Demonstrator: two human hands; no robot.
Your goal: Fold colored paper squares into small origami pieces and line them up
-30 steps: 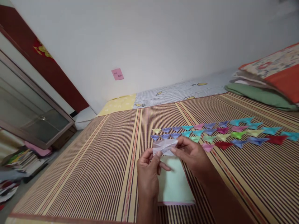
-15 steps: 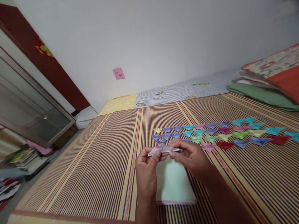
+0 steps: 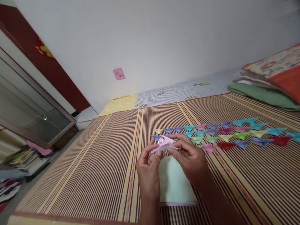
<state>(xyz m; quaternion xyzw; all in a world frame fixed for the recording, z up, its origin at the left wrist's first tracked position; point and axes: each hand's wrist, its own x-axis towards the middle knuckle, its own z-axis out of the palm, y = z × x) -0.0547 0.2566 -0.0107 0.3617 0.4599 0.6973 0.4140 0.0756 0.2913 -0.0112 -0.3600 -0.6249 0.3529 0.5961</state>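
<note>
Between my two hands is a small folded paper boat (image 3: 166, 143), pale pink and white, partly opened at the top. My left hand (image 3: 149, 161) pinches its left end, thumb in front and fingers behind. At the right end my right hand (image 3: 189, 154) grips it with thumb and fingers; some fingertips are hidden behind the paper. Below the hands lies a pale green pad (image 3: 177, 182), partly covered by my wrists. Just beyond, rows of folded paper boats in many colours, such as a dark red one (image 3: 280, 140) and a lime green one (image 3: 241, 135), rest on the striped mat (image 3: 100, 162).
Folded bedding and a green pillow (image 3: 262, 95) are stacked at the far right. A pink note (image 3: 119, 73) is stuck on the white wall (image 3: 150, 37). At left stand a glass-fronted cabinet (image 3: 35, 100) and a pile of books (image 3: 22, 161) beyond the mat's edge.
The folded paper was flat and low between my fingers; now it stands taller and spread, its pink patterned side showing. My right-hand fingers have shifted around it, and both hands moved slightly right.
</note>
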